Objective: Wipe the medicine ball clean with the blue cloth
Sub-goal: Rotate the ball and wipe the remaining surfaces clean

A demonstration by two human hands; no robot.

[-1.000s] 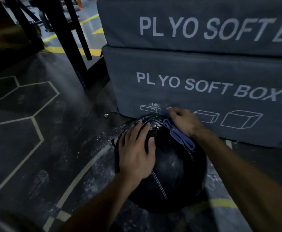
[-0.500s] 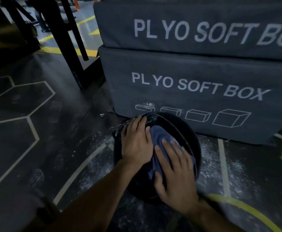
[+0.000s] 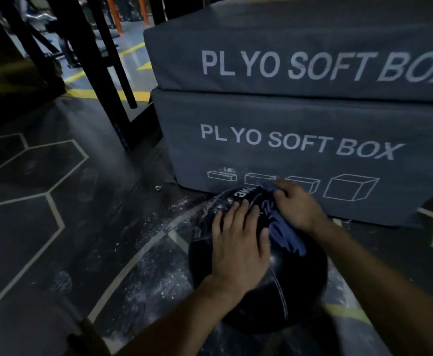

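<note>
Head view: a black medicine ball point(image 3: 295, 283) sits on the dark gym floor point(image 3: 87, 227), in the near middle of the scene, just in front of the lower of two stacked grey boxes. White lettering shows on the far top of the ball, partly hidden by the hands.

The left hand point(image 3: 238, 247) lies flat on the top of the ball, fingers straight and spread a little, pointing away toward the boxes, holding nothing. The right hand point(image 3: 297, 206) is on the far right of the ball's top, its fingers curled around a bunched blue cloth point(image 3: 285, 235). The cloth lies against the ball, and its loose end trails back toward the near side, between the two hands and just right of the left thumb.

The lower box point(image 3: 287, 140) carries the words "PLYO SOFT BOX" and a row of four box outlines. The upper box point(image 3: 300, 39) sits on it and bears the same words, cut off at the right edge.

White dust is scattered over the floor to the left of the ball. Pale hexagon lines point(image 3: 53, 204) mark the floor on the left, and a yellow line point(image 3: 346, 313) runs near the ball on the right. Dark metal legs point(image 3: 99, 62) stand at the far left.
</note>
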